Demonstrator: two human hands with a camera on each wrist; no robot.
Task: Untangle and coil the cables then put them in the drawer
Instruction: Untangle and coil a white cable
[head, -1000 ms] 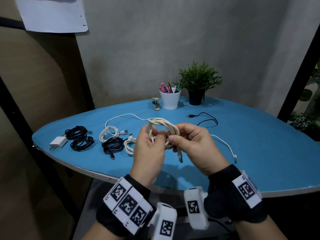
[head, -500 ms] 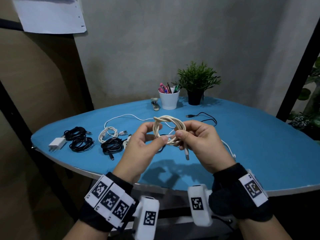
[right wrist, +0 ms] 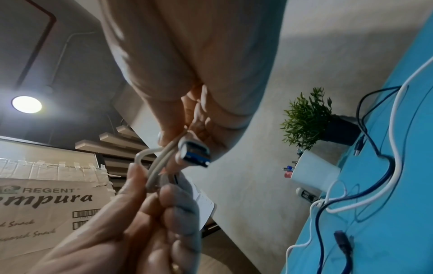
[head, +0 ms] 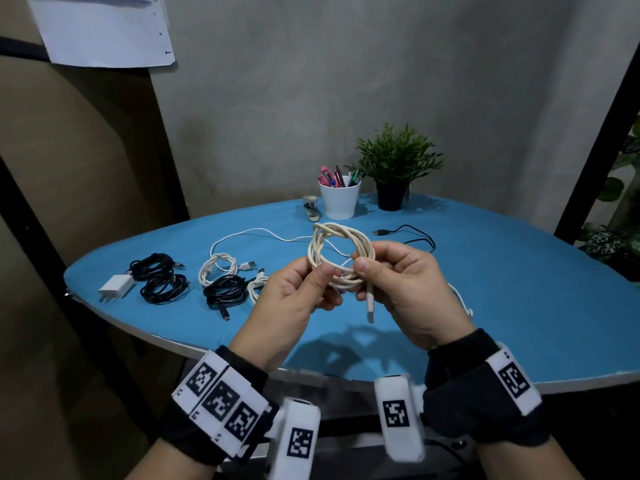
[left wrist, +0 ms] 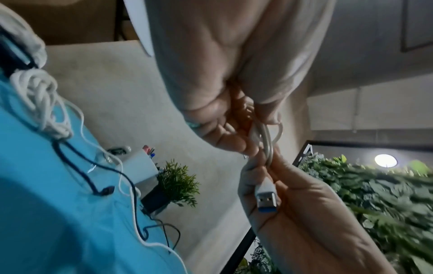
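Observation:
Both hands hold a cream cable coil (head: 341,252) upright above the blue table (head: 519,306). My left hand (head: 323,277) pinches the coil's lower left between thumb and fingers. My right hand (head: 362,268) pinches its lower right, and the USB plug (head: 370,308) hangs below that thumb. The left wrist view shows the left hand (left wrist: 225,133) on the cable strands (left wrist: 267,140) and the plug (left wrist: 267,198) against the right palm. The right wrist view shows the plug (right wrist: 194,152) under the right hand (right wrist: 178,133). No drawer is visible.
Coiled black cables (head: 161,282), a white charger (head: 116,287), a white coil (head: 216,271) and another black coil (head: 225,292) lie at the table's left. A loose white cable (head: 249,233) and a loose black cable (head: 412,233) lie behind my hands. A pen cup (head: 339,200), stapler (head: 311,207) and plant (head: 394,174) stand at the back.
The coil has shifted slightly right and stands more open. My left hand went from wrapping round the coil to pinching its lower edge. The plug now hangs lower.

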